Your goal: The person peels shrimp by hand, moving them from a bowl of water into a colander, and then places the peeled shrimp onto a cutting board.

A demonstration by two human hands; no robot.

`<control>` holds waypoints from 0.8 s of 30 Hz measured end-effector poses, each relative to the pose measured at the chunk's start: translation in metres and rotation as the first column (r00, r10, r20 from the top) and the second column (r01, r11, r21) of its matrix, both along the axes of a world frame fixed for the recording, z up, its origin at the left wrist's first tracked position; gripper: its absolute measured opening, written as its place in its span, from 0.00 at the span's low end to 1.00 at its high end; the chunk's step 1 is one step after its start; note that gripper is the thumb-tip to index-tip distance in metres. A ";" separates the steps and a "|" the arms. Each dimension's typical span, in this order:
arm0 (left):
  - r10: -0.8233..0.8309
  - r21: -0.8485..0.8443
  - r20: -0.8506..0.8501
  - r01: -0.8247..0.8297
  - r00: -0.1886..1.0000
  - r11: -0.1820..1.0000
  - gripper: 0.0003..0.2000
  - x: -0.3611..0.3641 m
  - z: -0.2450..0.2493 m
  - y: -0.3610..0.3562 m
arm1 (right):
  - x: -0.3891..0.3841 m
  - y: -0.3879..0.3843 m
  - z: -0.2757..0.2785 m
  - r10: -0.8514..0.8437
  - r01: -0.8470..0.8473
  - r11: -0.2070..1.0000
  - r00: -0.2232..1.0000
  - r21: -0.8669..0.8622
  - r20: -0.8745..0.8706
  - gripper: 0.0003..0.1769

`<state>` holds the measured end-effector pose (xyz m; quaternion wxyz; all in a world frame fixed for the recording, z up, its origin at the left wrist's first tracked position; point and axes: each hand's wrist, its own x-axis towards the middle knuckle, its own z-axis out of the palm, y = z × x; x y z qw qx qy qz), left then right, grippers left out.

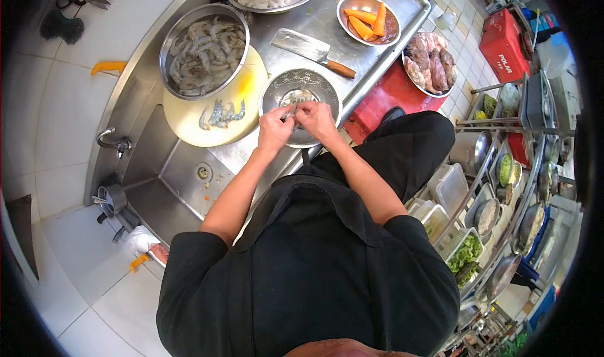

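We have both hands together over the colander (311, 80), which sits on the steel bench (270, 55) at its near edge. Our left hand (275, 129) and right hand (318, 119) are each pinched narrow on one small shrimp (290, 110), fingertips meeting just above the perforated bowl. The shrimp is mostly hidden by our fingers, so we cannot tell how much shell is on it.

To our left the round cutting board (189, 121) carries a few loose shrimp (220, 113). The big metal bowl (162, 54) resting on its far side holds the heap of raw shrimp (204, 52). The cleaver (311, 50) lies beyond the colander, apart from our hands, and the sink (170, 174) is down to the left.

As we judge it, this work goes best with a light grip. One hand should steady the body while the other thumb works along the underside, so the flesh does not tear. We would hold the shrimp low over the colander so bits fall inside it, not on the bench. Wet shrimp are slippery, so short, firm pinches should serve better than a long pull.
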<state>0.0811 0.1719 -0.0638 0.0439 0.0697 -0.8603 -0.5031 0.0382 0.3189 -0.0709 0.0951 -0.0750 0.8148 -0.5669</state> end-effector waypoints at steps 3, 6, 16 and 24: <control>0.005 -0.059 0.005 -0.005 1.000 0.998 0.17 0.000 -0.003 -0.002 | 0.002 -0.001 0.009 0.024 -0.024 1.000 0.999 -0.004 0.046 0.15; -0.041 -0.130 0.033 0.045 0.999 0.991 0.17 0.002 0.000 -0.003 | 0.000 0.000 0.009 0.062 -0.066 0.996 0.996 0.057 0.071 0.15; -0.069 -0.009 0.102 0.070 0.992 0.998 0.18 0.006 -0.009 -0.003 | 0.002 0.000 0.003 0.029 -0.043 0.983 0.996 0.179 0.083 0.14; -0.145 0.208 0.222 0.098 0.964 0.973 0.19 0.007 -0.010 -0.016 | 0.002 0.004 0.011 0.042 -0.030 0.984 0.997 0.176 -0.064 0.10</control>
